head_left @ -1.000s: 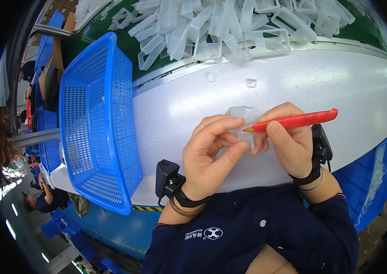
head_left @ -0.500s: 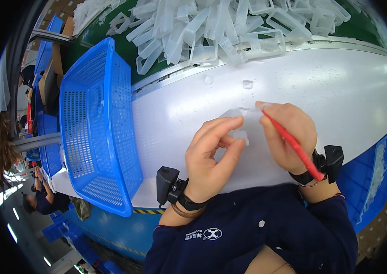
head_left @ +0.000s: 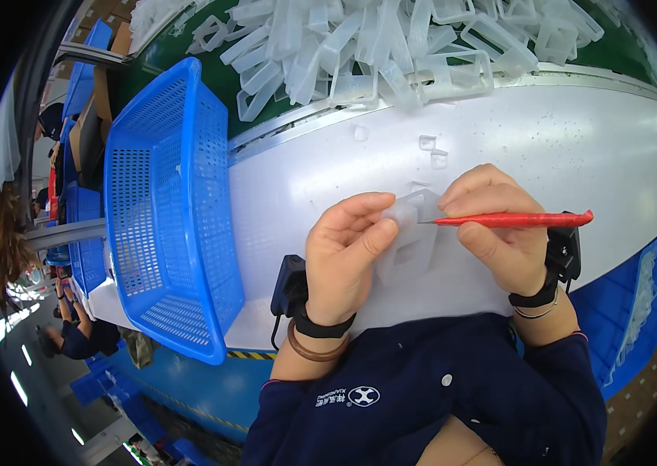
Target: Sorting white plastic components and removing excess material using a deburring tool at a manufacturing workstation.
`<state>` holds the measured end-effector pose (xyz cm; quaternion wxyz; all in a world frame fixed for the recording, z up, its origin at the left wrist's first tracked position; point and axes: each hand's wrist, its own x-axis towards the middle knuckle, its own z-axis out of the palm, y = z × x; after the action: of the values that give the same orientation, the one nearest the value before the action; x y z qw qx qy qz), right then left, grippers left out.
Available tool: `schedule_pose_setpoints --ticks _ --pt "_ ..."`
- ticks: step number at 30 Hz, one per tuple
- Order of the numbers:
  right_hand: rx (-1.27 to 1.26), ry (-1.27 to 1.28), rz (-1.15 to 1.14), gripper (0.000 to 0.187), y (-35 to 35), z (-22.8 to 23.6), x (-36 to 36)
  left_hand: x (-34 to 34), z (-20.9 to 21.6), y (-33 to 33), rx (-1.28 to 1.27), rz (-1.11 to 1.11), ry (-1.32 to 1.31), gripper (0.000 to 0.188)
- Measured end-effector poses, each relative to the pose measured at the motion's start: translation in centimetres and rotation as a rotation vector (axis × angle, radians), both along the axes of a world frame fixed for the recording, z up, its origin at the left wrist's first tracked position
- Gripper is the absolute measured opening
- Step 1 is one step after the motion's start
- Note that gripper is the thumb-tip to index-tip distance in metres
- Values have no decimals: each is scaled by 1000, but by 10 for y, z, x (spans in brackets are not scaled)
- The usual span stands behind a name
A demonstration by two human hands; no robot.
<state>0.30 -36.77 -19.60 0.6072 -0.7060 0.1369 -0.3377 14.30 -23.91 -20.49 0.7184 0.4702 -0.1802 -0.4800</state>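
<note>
My left hand [head_left: 344, 256] grips a translucent white plastic frame part [head_left: 412, 242] just above the white table [head_left: 577, 147]. My right hand [head_left: 495, 229] holds a slim red-handled knife [head_left: 518, 220] lying level, its small blade tip touching the part's upper edge near my left thumb. Both wrists carry black strap-on devices.
A blue mesh basket [head_left: 165, 210] lies tilted at the table's left edge. A heap of translucent plastic frames [head_left: 390, 46] covers the green belt behind. Small clear offcuts [head_left: 431, 149] lie on the white top. Another person sits at far left.
The red knife swung from pointing down toward my right wrist to lying level, its tip against the part. My left hand turned the part slightly.
</note>
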Motion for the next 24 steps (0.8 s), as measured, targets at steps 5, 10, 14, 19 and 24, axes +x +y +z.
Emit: schedule_pose_setpoints --ticks 5,10,14,19,24 --pt "-48 -58 -3 13 7 -6 6 2 -5 2 -5 -93 235 25" --pt "-41 -53 -6 13 8 -7 6 0 -1 0 -22 -94 247 24" --pt "-23 -46 -16 12 9 -7 6 1 -6 3 -64 -110 235 22" --pt "-14 -43 1 12 6 -8 6 0 -5 2 -67 -105 223 21" --pt "-457 -15 -32 18 6 -6 8 -3 -8 3 -43 -74 162 18"
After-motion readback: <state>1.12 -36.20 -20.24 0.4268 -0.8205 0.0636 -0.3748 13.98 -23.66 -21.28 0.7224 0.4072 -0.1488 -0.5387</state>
